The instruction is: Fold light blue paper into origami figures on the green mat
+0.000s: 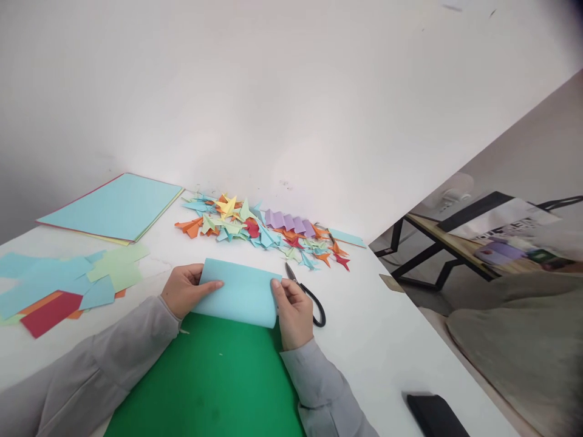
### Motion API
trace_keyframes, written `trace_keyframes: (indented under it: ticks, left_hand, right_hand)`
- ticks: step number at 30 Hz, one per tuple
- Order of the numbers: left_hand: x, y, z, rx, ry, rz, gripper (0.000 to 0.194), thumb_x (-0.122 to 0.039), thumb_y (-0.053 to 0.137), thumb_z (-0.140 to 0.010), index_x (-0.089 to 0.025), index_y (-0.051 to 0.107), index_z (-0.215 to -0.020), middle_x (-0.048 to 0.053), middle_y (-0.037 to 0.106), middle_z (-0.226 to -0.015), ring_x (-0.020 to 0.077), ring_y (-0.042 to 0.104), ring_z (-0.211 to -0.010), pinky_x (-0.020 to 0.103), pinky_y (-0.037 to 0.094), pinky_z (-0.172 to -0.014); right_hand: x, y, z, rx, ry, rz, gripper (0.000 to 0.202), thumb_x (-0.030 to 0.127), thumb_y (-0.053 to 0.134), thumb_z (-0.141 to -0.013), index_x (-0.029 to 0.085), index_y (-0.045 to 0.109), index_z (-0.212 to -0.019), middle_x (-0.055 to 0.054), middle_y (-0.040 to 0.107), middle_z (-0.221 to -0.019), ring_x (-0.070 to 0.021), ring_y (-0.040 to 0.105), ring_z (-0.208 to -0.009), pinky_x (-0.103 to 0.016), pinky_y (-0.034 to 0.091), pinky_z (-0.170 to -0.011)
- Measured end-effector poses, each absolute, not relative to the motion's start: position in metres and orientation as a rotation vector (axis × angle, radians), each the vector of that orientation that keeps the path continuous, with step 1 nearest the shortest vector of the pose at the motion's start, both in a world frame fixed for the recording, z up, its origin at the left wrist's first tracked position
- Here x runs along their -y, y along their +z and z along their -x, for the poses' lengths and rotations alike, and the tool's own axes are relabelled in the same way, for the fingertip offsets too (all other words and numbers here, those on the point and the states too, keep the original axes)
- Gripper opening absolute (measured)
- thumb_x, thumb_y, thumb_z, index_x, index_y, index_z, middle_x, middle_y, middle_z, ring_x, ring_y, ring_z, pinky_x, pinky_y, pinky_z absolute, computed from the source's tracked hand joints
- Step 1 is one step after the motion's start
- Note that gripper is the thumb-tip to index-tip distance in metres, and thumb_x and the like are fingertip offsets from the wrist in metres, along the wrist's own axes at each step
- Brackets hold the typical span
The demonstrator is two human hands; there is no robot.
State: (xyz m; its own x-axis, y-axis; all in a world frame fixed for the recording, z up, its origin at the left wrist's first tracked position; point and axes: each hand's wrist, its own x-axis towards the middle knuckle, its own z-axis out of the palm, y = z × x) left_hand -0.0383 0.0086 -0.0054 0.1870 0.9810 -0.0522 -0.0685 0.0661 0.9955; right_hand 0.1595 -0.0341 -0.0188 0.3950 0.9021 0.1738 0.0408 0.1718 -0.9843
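Note:
A light blue sheet of paper (241, 294), curved over along its length, is held up between both hands. My left hand (186, 288) grips its left end, thumb on the front face. At the right end my right hand (294, 306) pinches the sheet with its thumb in front; the fingers behind are partly hidden. Below the paper lies a green mat (214, 376). Scissors (306, 294) with black handles rest just right of my right hand, partly hidden by it.
Folded paper pieces in several colours (232, 224) and a purple pleated strip (290, 223) lie along the wall. Large coloured sheets (113, 206) are stacked back left, with loose cut pieces (52, 312) nearer. A black object (435, 416) sits at the table's right edge.

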Motion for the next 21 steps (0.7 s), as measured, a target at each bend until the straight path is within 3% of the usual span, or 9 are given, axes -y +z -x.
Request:
trace_keyframes:
  ticks: [6,14,21]
  left_hand:
    - [-0.0089,-0.0068,0.0387,-1.040,1.054,-1.169,0.040,-0.038,0.079,-0.047,-0.012,0.070,-0.076,0.006,0.071,-0.073,0.0186,0.061,-0.063,0.031,0.052,-0.057]
    - [-0.0087,-0.0053,0.0388,-1.053,1.029,-1.154,0.038,-0.038,0.079,-0.047,-0.013,0.070,-0.074,0.005,0.069,-0.071,0.0158,0.059,-0.061,0.027,0.049,-0.055]
    - [-0.0087,-0.0039,0.0378,-1.151,1.057,-1.191,0.039,-0.049,0.072,-0.052,-0.011,0.066,-0.058,-0.001,0.055,-0.050,0.0078,0.043,-0.046,0.019,0.034,-0.041]
  right_hand:
    - [0.0348,-0.0178,-0.1599,0.937,0.795,1.280,0.036,0.051,0.063,-0.067,0.015,0.060,-0.069,0.007,0.038,-0.047,-0.0062,0.028,-0.043,-0.020,0.023,-0.039]
    - [0.0338,-0.0173,-0.1611,0.958,0.753,1.295,0.035,0.049,0.063,-0.067,0.014,0.061,-0.066,0.006,0.040,-0.047,-0.0071,0.032,-0.045,-0.020,0.025,-0.041]
    - [0.0337,-0.0187,-0.1608,0.947,0.753,1.286,0.034,0.048,0.065,-0.065,0.014,0.062,-0.067,0.004,0.047,-0.051,-0.0073,0.032,-0.048,-0.021,0.027,-0.044]
